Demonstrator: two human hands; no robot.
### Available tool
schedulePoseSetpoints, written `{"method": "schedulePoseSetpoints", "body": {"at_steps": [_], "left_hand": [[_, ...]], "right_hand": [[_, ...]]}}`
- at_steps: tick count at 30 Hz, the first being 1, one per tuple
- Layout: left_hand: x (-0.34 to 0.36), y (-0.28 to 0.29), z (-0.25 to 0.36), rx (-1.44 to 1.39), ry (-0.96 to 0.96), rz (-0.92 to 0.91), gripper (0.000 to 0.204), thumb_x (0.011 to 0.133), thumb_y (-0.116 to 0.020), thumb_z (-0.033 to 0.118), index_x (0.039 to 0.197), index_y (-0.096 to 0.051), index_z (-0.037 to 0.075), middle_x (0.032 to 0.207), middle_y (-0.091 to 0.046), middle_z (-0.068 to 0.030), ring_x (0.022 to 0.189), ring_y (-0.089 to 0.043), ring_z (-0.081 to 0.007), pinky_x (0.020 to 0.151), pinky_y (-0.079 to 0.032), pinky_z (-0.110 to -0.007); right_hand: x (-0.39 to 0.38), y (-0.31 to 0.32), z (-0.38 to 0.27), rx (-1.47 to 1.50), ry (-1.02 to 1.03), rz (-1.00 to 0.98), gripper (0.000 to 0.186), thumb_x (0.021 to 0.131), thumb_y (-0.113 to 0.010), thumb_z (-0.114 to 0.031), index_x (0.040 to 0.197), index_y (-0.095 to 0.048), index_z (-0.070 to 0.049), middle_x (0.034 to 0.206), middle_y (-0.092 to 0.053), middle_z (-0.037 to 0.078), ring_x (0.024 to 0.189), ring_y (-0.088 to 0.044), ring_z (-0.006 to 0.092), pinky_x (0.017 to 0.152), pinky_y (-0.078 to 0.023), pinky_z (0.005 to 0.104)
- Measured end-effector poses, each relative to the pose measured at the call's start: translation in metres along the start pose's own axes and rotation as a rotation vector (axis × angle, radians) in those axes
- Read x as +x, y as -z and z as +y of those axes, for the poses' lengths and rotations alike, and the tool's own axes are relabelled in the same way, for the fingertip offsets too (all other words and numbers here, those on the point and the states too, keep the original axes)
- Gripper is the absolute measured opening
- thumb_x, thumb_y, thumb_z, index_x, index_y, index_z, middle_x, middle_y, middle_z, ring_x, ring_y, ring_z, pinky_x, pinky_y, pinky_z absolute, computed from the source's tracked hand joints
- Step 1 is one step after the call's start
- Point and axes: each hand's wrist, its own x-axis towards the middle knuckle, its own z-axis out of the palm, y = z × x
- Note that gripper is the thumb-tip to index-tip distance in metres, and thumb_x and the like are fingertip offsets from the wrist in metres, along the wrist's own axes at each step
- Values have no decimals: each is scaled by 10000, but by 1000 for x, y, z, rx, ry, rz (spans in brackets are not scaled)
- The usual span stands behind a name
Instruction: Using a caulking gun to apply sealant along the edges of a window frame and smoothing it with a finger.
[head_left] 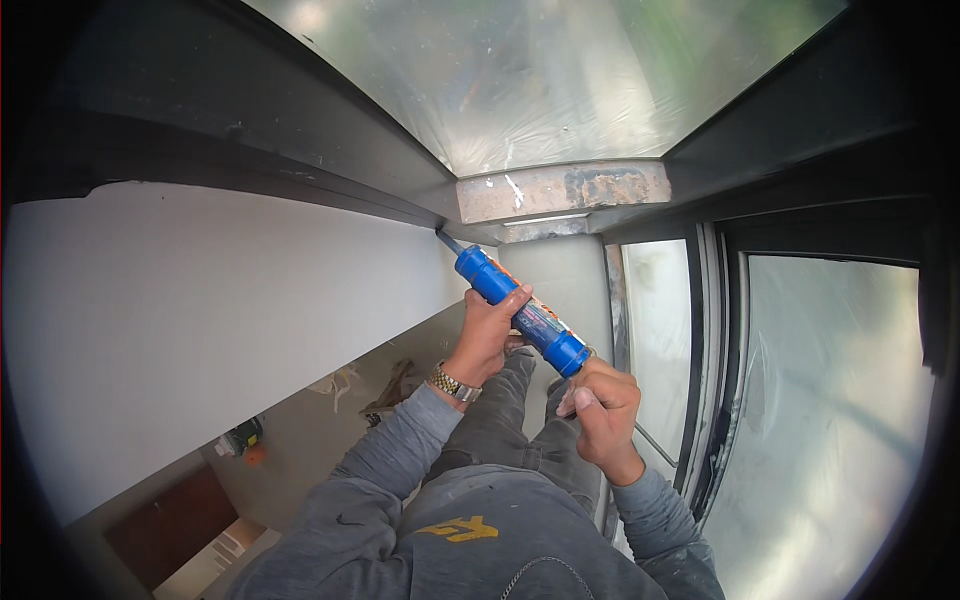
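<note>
A blue caulking gun (528, 318) is held aslant in midair by both hands, with its nozzle (450, 242) pointed at the far right corner of a white panel (230, 300), where the panel is met by a dark frame (330, 165); whether the corner is touched by the tip cannot be told. The middle of the barrel is gripped by the left hand (486, 335), its thumb laid across the top and its other fingers partly hidden beneath. The rear end, just behind the blue end cap (566, 355), is grasped by the right hand (606, 408) with curled fingers, by which the handle is largely concealed. A metal-banded wristwatch (455, 384) is worn on the left wrist, and both forearms are covered by grey sleeves (400, 440). Beyond the nozzle, a worn, paint-marked sill (565, 192) is set along the lower edge of a hazy window pane (560, 80). To the right, a cloudy glass panel (840, 370) is bordered by dark framing. Beyond the white panel's near edge, a dark object with an orange part (240, 438) is seen on the floor (310, 445), too small to be identified.
</note>
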Motion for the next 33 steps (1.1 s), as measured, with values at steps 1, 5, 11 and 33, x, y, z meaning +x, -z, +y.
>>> {"method": "schedulePoseSetpoints", "body": {"at_steps": [1, 5, 11, 33], "left_hand": [[-4, -1, 3, -5, 7, 2, 499, 895, -753, 221, 1161, -354, 82, 1048, -593, -98, 848, -691, -192, 593, -617, -375], [-13, -3, 12, 6, 20, 2, 528, 897, -753, 230, 1172, -328, 80, 1059, -595, -102, 868, -696, -200, 649, -627, -421], [-30, -1, 23, -1, -8, -84, 510, 908, -735, 330, 1207, -391, 102, 1097, -605, -88, 929, -679, -210, 712, -591, -419], [-75, -12, 58, -167, -138, -204, 468, 928, -715, 339, 1204, -410, 117, 1095, -563, -68, 937, -639, -204, 798, -598, -501]], "right_hand": [[0, 0, -3, -3, 3, -9, 254, 820, -594, -135, 587, -591, -35, 563, -517, 69, 532, -488, 197, 538, -370, 337], [1, 3, -15, -36, 26, -10, 286, 841, -578, -160, 589, -598, -26, 567, -536, 70, 533, -500, 184, 532, -376, 328], [5, 2, -46, 6, -18, 5, 367, 891, -536, -209, 589, -587, -5, 578, -562, 70, 539, -519, 171, 529, -391, 309], [16, 14, -120, -11, -13, -86, 433, 921, -443, -280, 640, -569, 25, 667, -576, 115, 637, -556, 171, 633, -451, 293]]}}
